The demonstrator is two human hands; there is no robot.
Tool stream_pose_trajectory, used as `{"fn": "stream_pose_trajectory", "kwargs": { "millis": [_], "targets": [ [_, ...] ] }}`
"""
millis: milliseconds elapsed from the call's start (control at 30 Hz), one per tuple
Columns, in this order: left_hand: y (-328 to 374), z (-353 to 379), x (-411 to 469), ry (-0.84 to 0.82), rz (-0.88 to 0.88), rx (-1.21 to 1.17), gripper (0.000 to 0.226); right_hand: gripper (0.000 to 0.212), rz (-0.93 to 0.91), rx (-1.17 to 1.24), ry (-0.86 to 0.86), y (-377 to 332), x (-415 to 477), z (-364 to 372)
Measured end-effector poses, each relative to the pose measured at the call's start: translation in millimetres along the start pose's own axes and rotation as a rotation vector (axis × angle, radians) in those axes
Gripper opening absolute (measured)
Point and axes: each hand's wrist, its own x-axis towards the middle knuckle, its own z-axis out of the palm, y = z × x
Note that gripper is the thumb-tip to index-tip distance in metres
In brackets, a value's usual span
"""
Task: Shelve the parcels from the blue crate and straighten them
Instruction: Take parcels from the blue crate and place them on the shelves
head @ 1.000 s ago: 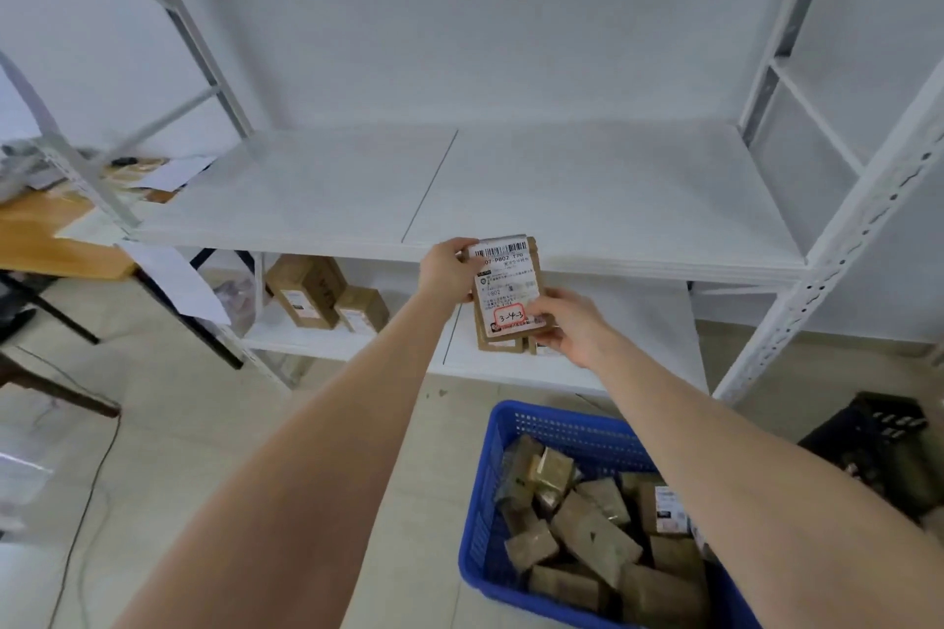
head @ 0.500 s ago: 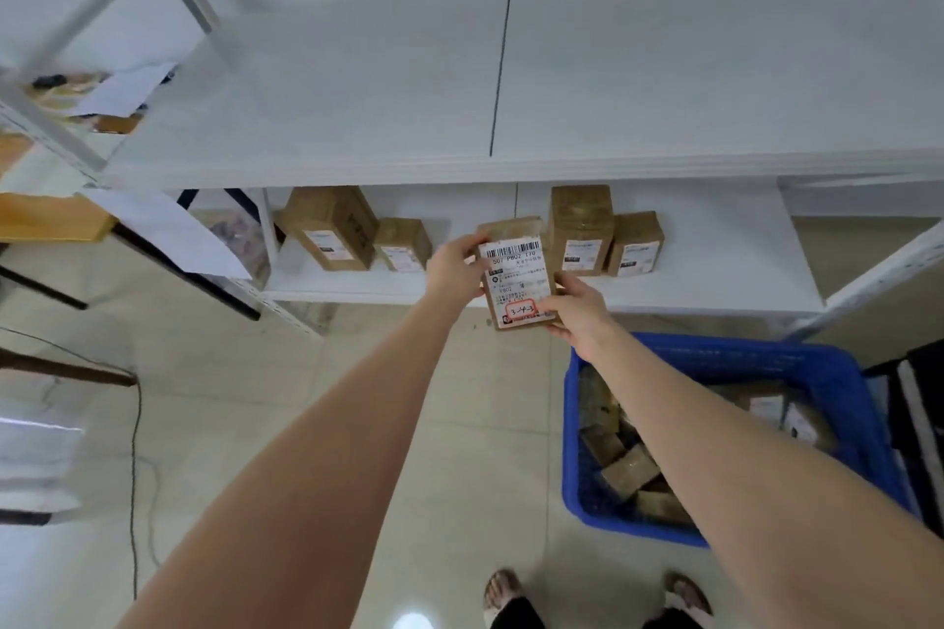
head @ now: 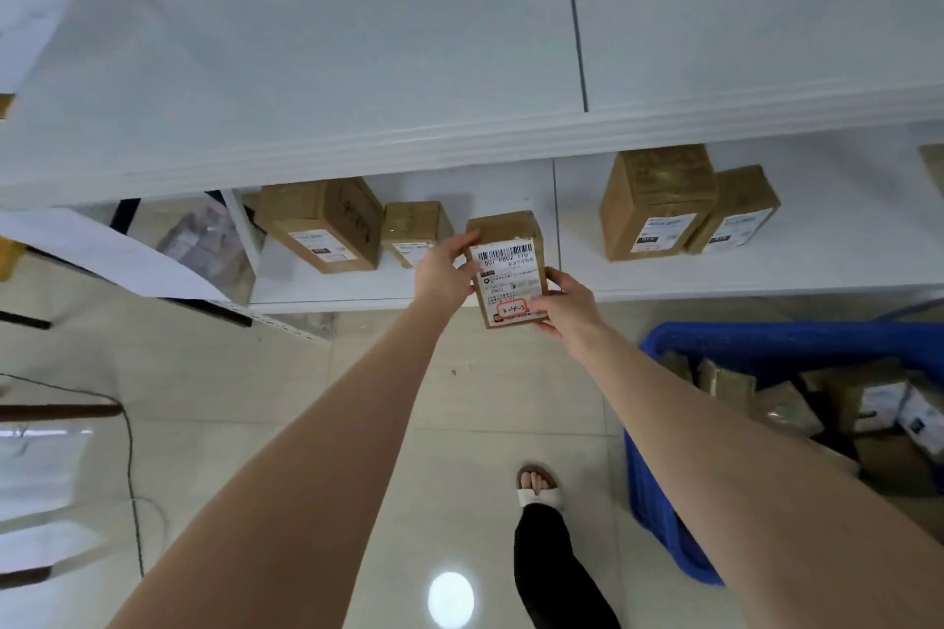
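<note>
Both hands, left hand [head: 443, 271] and right hand [head: 564, 307], have fingers clamped round the small brown cardboard parcel with white label [head: 508, 266]; slide it into the lower white shelf [head: 817, 271] gap, label outward, probably clear.

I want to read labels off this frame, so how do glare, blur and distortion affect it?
Head view: a lamp glare spot shines on the floor; the held parcel, gripped by the left hand and right hand, shows a sharp barcode, small print soft; the wide lens bows the shelf edge; crate parcels are blurred.
</note>
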Motion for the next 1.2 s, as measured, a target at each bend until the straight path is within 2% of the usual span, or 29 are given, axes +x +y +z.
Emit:
{"fn": "stream_pose_trajectory", "kwargs": {
  "millis": [267,367,500,733,1000,1133,1200],
  "targets": [
    [-38,-9,97,-0.028,-0.055,0.019,0.042,0.052,-0.066,-0.249,0.086,12,100,47],
    [-53,-4,125,-0.033,-0.067,-0.020,0.035,0.052,-0.105,-0.272,0.121,20,126,57],
    [-81,9,155,-0.040,-0.009,0.056,0.029,0.050,-0.084,-0.240,0.175,39,161,66],
    [-120,28,176,-0.062,0.074,0.105,0.048,0.041,-0.170,-0.229,0.241,62,198,77],
    [-141,40,181,-0.021,0.156,0.223,0.049,0.042,-0.218,-0.279,0.196,78,209,76],
    [-141,41,180,-0.019,0.210,0.292,0.047,0.047,-0.215,-0.308,0.199,84,214,75],
    [-139,40,173,-0.010,0.233,0.359,0.047,0.062,-0.226,-0.402,0.229,86,216,74]
  ]
}}
